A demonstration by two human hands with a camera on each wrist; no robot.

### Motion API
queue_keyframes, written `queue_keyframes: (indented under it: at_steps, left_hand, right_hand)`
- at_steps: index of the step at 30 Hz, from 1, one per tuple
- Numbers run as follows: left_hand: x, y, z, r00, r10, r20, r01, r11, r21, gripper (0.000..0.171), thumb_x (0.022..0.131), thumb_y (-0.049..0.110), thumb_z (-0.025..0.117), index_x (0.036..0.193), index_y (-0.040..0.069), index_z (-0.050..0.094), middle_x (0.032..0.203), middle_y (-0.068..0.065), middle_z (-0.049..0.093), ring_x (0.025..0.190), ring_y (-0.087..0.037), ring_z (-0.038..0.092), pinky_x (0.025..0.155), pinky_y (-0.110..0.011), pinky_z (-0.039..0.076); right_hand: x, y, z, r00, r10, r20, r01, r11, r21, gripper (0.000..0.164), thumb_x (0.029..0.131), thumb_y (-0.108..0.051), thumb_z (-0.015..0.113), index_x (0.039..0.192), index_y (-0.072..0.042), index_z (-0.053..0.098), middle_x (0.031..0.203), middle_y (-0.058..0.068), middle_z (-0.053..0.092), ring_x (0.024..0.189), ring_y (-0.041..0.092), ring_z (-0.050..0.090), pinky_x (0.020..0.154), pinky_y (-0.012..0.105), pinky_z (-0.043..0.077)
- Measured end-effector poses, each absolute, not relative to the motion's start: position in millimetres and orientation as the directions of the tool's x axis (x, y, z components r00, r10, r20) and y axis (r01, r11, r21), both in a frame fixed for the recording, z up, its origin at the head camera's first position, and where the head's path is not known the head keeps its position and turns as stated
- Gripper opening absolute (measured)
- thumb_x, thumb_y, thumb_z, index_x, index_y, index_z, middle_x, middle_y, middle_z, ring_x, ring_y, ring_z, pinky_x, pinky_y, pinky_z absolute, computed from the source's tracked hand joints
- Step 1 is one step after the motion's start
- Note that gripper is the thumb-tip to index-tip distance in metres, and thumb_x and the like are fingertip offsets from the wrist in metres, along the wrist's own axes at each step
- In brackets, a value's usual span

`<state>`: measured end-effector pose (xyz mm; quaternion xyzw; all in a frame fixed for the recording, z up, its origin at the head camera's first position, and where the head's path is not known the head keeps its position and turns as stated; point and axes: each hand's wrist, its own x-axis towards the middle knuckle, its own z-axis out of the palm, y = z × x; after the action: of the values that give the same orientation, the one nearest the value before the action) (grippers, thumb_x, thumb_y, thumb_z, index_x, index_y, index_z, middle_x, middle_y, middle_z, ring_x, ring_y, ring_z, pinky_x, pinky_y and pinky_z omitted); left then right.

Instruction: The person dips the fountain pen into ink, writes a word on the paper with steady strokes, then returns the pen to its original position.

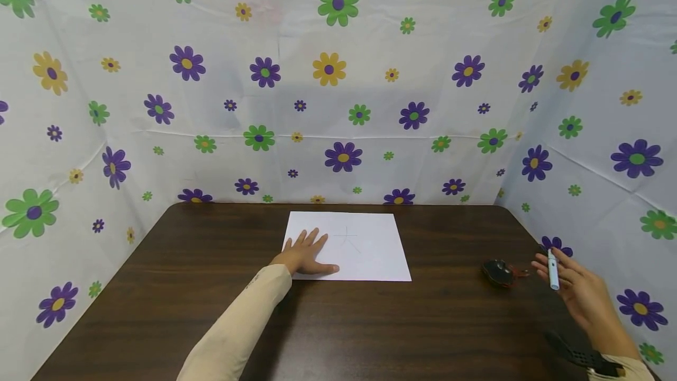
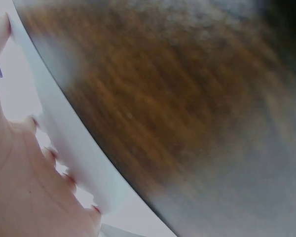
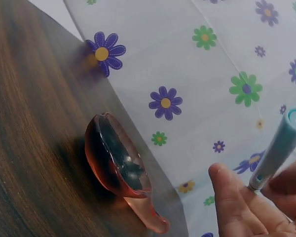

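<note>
My left hand (image 1: 305, 254) rests with spread fingers on the left part of a white sheet of paper (image 1: 372, 251). Thin lines are drawn on the sheet, an upright crossed by a level stroke with slanting strokes below. In the left wrist view, the fingers (image 2: 27, 163) lie over the paper (image 2: 84, 143) near its edge. Off at the table's right side, my right hand (image 1: 579, 290) is turned palm up and holds a slim pale-blue marker (image 1: 553, 269) between its fingers. The right wrist view shows the marker (image 3: 278, 148) tilted, its light-blue end upward.
A glossy, translucent red spoon-shaped piece (image 3: 133, 158) with a dark hollow and short handle lies on the brown table (image 1: 423, 322), left of my right hand. Flower-printed white cloth (image 1: 296, 87) hangs behind the table and along both sides.
</note>
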<state>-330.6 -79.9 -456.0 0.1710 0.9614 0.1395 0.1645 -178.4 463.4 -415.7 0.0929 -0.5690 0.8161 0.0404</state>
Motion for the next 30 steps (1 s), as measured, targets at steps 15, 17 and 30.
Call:
queue_keyframes:
  at_steps: [15, 17, 30]
  left_hand:
    - [-328, -81, -452, -0.886, 0.381, -0.265, 0.289, 0.9, 0.327, 0.104, 0.074, 0.08, 0.051, 0.155, 0.026, 0.015, 0.162, -0.003, 0.0, 0.148, -0.031, -0.005, 0.114, -0.058, -0.004]
    - [-326, -81, -450, -0.884, 0.382, -0.268, 0.29, 0.899, 0.327, 0.104, 0.074, 0.081, 0.051, 0.155, 0.026, 0.014, 0.162, -0.003, 0.0, 0.148, -0.03, -0.006, 0.114, -0.058, -0.005]
    - [-332, -81, -458, -0.892, 0.374, -0.252, 0.287, 0.902, 0.322, 0.104, 0.073, 0.08, 0.053, 0.155, 0.028, 0.015, 0.162, -0.002, 0.0, 0.147, -0.032, -0.006, 0.114, -0.059, -0.003]
  right_hand:
    - [-178, 469, -425, -0.998, 0.068, -0.01, 0.02, 0.146, -0.989, 0.076, 0.099, -0.006, 0.052, 0.15, 0.006, -0.002, 0.096, -0.015, 0.072, 0.085, 0.005, 0.07, 0.069, 0.008, 0.048]
    - [-178, 470, -423, -0.996, 0.083, -0.032, 0.052, 0.257, -0.965, 0.064, 0.098, -0.007, 0.052, 0.142, 0.019, 0.013, 0.092, -0.014, 0.072, 0.082, 0.003, 0.069, 0.068, 0.011, 0.049]
    - [-186, 470, -432, -0.951, 0.309, -0.025, 0.249, 0.714, -0.654, 0.047, 0.091, -0.021, 0.061, 0.12, 0.016, 0.055, 0.097, 0.026, 0.068, 0.072, 0.009, 0.055, 0.058, 0.026, 0.045]
